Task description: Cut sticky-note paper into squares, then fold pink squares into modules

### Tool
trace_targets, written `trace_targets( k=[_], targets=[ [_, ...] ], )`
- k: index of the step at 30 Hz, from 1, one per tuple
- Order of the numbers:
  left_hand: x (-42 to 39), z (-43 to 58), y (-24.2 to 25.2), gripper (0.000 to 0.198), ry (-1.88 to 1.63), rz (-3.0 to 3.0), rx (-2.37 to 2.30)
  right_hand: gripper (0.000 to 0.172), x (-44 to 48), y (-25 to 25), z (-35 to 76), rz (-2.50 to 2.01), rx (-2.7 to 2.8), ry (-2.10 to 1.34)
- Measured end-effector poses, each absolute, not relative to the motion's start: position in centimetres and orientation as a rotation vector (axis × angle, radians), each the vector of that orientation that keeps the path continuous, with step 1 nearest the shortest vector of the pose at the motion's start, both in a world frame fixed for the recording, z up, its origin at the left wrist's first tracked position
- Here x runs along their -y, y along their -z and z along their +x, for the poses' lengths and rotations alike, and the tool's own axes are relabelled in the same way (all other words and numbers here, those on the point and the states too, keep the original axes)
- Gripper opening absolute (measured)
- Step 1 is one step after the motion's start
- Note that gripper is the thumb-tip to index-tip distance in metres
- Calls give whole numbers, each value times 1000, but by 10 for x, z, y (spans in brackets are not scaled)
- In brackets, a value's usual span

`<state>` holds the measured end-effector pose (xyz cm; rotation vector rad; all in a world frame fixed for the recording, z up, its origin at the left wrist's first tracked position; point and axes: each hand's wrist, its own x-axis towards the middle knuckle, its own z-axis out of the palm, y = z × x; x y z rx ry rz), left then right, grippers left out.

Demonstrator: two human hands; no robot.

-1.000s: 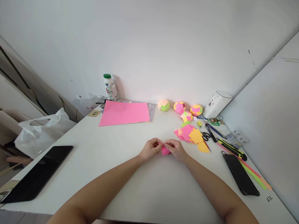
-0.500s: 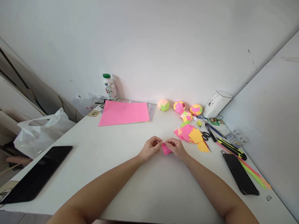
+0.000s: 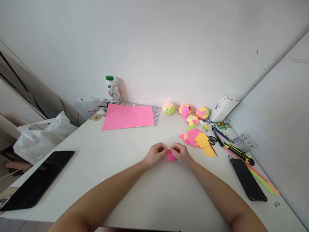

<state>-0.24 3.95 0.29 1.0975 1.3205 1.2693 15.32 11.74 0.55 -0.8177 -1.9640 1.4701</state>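
Note:
Between my two hands, just above the white table (image 3: 125,180), is a small piece of pink paper (image 3: 171,156). My left hand (image 3: 156,153) pinches its upper left edge with thumb and finger. On the other side my right hand (image 3: 182,154) grips the same paper, fingers curled and thumb over it, covering part of it. A pile of pink and orange paper pieces (image 3: 194,138) lies just beyond my right hand. Behind the pile sit several multicoloured paper balls (image 3: 185,110), and a peach and green ball (image 3: 168,108) stands a little to their left.
Scissors (image 3: 212,140), a yellow-black cutter (image 3: 238,154) and a black phone (image 3: 247,178) lie on the right. Pink sheets (image 3: 127,116) and a white bottle (image 3: 113,90) are at the back left. A black tablet (image 3: 40,180) rests along the left edge.
My right-hand fingers have shifted on the pink paper and curled more, closer to my left fingertips. The paper has turned slightly. The other things stay where they were.

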Motion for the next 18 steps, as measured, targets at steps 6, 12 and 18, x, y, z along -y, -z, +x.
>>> trace_targets(
  k=[6,12,18],
  targets=[
    [-41,-6,-2,18,-1383,925,-1286,7,-124,0,155,-841,1717,-1675],
    [-44,-10,4,20,-1444,893,-1224,15,-127,3,153,-784,1562,-1720],
    [-44,-8,2,21,-1456,878,-1215,25,-126,3,153,-752,1761,-1663]
  ],
)
